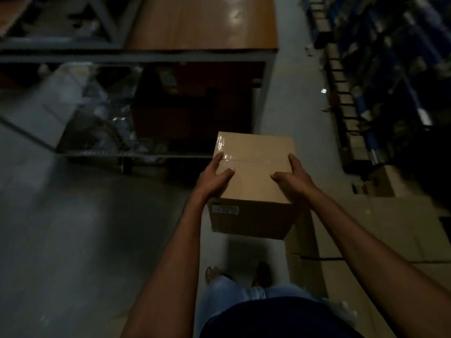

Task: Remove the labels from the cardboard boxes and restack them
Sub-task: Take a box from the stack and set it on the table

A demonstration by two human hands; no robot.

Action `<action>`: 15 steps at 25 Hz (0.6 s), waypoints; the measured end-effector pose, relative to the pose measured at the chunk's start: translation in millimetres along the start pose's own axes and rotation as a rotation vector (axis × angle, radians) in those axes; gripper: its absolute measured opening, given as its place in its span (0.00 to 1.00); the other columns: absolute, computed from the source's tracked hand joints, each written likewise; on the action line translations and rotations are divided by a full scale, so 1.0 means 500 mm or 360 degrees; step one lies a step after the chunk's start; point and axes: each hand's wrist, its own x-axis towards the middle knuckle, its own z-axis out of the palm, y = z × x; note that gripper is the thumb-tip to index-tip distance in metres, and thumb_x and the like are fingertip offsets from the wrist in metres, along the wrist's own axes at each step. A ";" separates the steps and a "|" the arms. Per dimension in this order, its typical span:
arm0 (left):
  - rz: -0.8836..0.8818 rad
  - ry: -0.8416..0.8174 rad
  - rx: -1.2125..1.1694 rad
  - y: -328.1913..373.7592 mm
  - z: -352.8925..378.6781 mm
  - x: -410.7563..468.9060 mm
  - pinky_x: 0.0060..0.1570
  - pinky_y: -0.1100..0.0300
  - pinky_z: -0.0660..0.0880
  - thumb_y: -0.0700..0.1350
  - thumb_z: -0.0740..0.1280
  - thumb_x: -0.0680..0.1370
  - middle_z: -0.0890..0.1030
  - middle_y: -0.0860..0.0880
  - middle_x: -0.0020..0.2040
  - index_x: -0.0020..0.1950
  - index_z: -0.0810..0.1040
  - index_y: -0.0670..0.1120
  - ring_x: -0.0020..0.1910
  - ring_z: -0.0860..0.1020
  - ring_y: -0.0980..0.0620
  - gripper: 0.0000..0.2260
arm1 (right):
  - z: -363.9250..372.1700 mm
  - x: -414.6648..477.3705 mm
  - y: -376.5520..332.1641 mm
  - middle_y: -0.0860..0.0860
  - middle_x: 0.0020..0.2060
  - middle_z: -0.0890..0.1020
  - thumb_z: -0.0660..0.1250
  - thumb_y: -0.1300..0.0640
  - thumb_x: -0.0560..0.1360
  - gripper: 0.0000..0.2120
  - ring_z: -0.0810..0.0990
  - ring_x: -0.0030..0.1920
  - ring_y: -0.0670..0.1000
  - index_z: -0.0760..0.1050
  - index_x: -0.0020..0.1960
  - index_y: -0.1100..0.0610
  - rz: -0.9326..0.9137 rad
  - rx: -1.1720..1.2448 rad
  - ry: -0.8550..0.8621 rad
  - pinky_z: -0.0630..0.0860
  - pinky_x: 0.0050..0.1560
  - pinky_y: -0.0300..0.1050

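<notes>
The left hand (214, 176) and right hand (292, 178) clamped the box (253, 162) from its 2 sides, thumbs hooked over the taped top. The box hung above the floor (85, 228), just beside a stack of boxes (307, 240), with a label (225, 209) on its near face. It looked stiff and probably light. The glossy tape might slip, so the bare side edges suited gripping.

It's dim all round me. The one strong glare sits on the wooden tabletop (234, 13) at upper centre, and tape (228, 156) on the box (253, 152) I hold glints faintly. Under that tabletop is deep shadow. The floor (73, 228) at lower left is smeared; the shelving (402, 69) at the right edge blurs and bends.
</notes>
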 end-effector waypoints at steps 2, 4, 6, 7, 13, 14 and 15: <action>0.0098 -0.0101 0.0045 0.093 0.058 0.040 0.73 0.46 0.68 0.55 0.70 0.80 0.65 0.47 0.80 0.81 0.59 0.61 0.75 0.68 0.43 0.32 | -0.099 0.009 -0.003 0.52 0.81 0.64 0.74 0.49 0.77 0.45 0.68 0.77 0.59 0.51 0.85 0.45 0.0004 0.0065 0.0168 0.66 0.73 0.51; 0.0226 -0.0174 0.0090 0.189 0.107 0.088 0.72 0.51 0.66 0.54 0.70 0.80 0.66 0.48 0.80 0.82 0.59 0.58 0.76 0.68 0.44 0.33 | -0.187 0.030 -0.018 0.52 0.81 0.65 0.76 0.45 0.73 0.48 0.68 0.77 0.58 0.52 0.84 0.44 -0.0021 0.0149 0.0302 0.67 0.76 0.53; 0.0352 -0.0215 0.0135 0.281 0.145 0.146 0.70 0.56 0.65 0.53 0.70 0.80 0.66 0.48 0.80 0.82 0.60 0.57 0.76 0.68 0.46 0.32 | -0.259 0.061 -0.043 0.52 0.81 0.64 0.77 0.46 0.72 0.48 0.67 0.78 0.57 0.53 0.84 0.44 -0.0008 0.0234 0.0414 0.67 0.76 0.53; 0.0404 -0.0251 0.0158 0.326 0.163 0.182 0.68 0.58 0.64 0.52 0.70 0.81 0.66 0.48 0.80 0.82 0.60 0.56 0.76 0.67 0.46 0.32 | -0.293 0.081 -0.058 0.51 0.82 0.63 0.76 0.49 0.74 0.47 0.66 0.78 0.57 0.53 0.84 0.45 -0.0006 0.0281 0.0477 0.66 0.75 0.52; 0.0723 -0.0464 0.0292 0.575 0.204 0.396 0.75 0.48 0.66 0.56 0.71 0.77 0.66 0.48 0.80 0.82 0.60 0.52 0.76 0.68 0.47 0.36 | -0.461 0.222 -0.192 0.51 0.82 0.61 0.75 0.50 0.75 0.46 0.67 0.76 0.56 0.52 0.84 0.43 -0.0023 0.0448 0.0732 0.68 0.73 0.51; 0.0782 -0.0472 0.0344 0.622 0.200 0.422 0.75 0.47 0.66 0.57 0.70 0.78 0.66 0.49 0.80 0.82 0.59 0.53 0.77 0.67 0.47 0.36 | -0.484 0.240 -0.224 0.51 0.82 0.61 0.75 0.48 0.74 0.46 0.67 0.77 0.56 0.53 0.84 0.43 -0.0019 0.0461 0.0773 0.68 0.74 0.54; 0.0840 -0.0491 0.0385 0.669 0.196 0.443 0.76 0.47 0.65 0.59 0.70 0.77 0.65 0.49 0.80 0.83 0.59 0.53 0.77 0.67 0.47 0.37 | -0.507 0.257 -0.254 0.50 0.82 0.61 0.75 0.47 0.74 0.46 0.67 0.77 0.56 0.54 0.84 0.43 -0.0027 0.0451 0.0819 0.68 0.75 0.55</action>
